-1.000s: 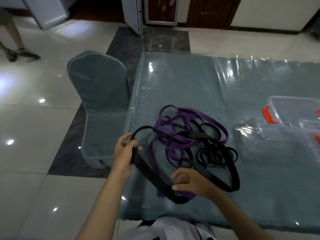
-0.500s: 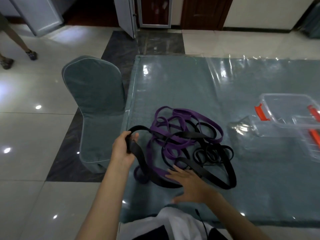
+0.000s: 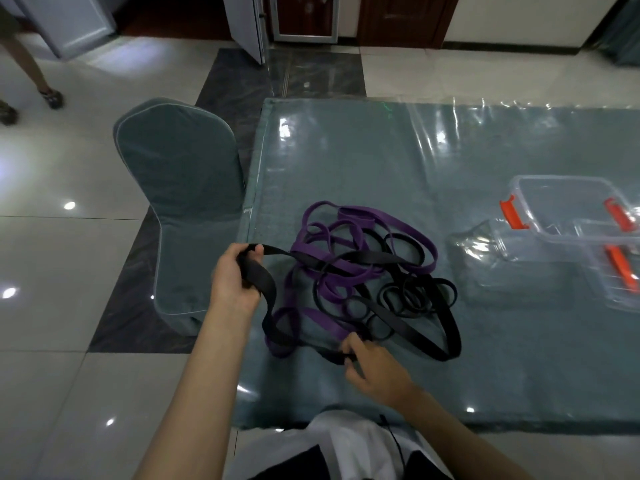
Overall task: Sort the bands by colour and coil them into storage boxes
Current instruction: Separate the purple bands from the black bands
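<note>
L hand (image 3: 235,277) grips wide black band (image 3: 259,275) at counter (image 3: 346,161) edge; R hand (image 3: 372,368) pinches same band nearer. Purple bands (image 3: 398,223) tangled w/ black ones mid-counter; clear storage boxes (image 3: 568,216) right.

The person has bare forearms, a white top (image 3: 349,441) and a thin black cable (image 3: 394,441).

The right hand (image 3: 375,370) lay flat on the black band (image 3: 415,336) before; now its fingers pinch that band.
</note>
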Demonstrator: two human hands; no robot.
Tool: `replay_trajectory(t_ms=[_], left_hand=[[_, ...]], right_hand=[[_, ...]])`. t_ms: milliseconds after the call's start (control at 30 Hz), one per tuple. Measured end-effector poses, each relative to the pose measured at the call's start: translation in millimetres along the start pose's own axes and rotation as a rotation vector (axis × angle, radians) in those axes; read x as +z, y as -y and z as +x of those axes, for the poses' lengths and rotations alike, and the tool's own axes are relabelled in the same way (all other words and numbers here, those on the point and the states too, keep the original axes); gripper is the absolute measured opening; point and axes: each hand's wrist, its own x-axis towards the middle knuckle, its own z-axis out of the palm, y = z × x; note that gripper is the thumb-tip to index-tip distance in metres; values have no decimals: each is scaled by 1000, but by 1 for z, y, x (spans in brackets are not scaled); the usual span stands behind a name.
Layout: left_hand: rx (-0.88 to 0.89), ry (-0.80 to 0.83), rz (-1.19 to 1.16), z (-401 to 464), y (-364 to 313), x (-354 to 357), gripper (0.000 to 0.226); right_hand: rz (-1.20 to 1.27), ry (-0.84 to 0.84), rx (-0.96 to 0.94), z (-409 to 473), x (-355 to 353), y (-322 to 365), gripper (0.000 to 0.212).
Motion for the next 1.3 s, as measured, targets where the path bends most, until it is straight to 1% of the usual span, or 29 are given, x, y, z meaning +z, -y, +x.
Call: replay_trajectory(t_ms=[33,100,167,200,267,367,400,433,500,567,633,700,800,833,900,967,1000,1033,1100,1133,1167,1233,1267,1300], left_hand=[[6,-3,4,1,-1,-2,10],[12,-7,1,5,-2,-6,13],[11,-19,-3,8,-3,-12,14],[16,-19,4,11,-3,-16,16],[37,-15,46,15,0,-21,17],[111,4,195,18,10,-25,16],[132,23,248,19,14,-25,9],[148,43,285,17,18,-24,8],[154,58,339,18,24,-24,21],[143,93,464,16,31,-27,25],[121,141,662,17,42,-31,31],[94,176,823,19,56,-34,32],[80,228,1035,16,77,-39,17],[79,249,1084,15,82,-39,15],[40,326,1083,13,88,-42,31],[-31,426,977,15,89,-43,46],[-41,470,948,17,88,-44,48],[-33,500,942,21,87,-45,46],[12,497,967,28,89,-46,25],[38,468,983,32,91,-46,15],[71,434,993,36,94,-45,11],[161,354,1011,44,97,-43,10],[215,310,1017,48,96,-41,11],[270,267,1022,51,94,-39,12]], right_hand=[[44,17,21,-6,-1,-1,12],[37,-3,23,-18,-4,-7,17],[-21,-70,57,-31,-11,-16,30],[-78,-129,57,-36,-12,-22,34],[-191,-269,34,-44,-15,-37,31],[-293,-378,23,-41,-27,-51,32],[-337,-410,40,-38,-31,-52,30],[-370,-437,80,-34,-36,-50,30],[-376,-474,205,-22,-42,-42,30],[-269,-479,308,-7,-43,-30,38],[-109,-452,327,12,-42,-18,48],[-26,-425,283,31,-39,-5,48],[123,-398,194,55,-35,20,41],[202,-368,167,62,-34,28,40],[420,-252,159,73,-32,42,39],[600,-166,176,82,-31,48,42],[683,-136,190,85,-31,48,45],[748,-110,207,86,-32,47,48],[796,-84,232,86,-36,41,51],[797,-94,243,85,-40,37,47],[797,-125,252,85,-45,31,40],[837,-245,299,83,-54,19,24],[798,-330,337,82,-59,12,18],[682,-426,385,81,-64,1,13]])
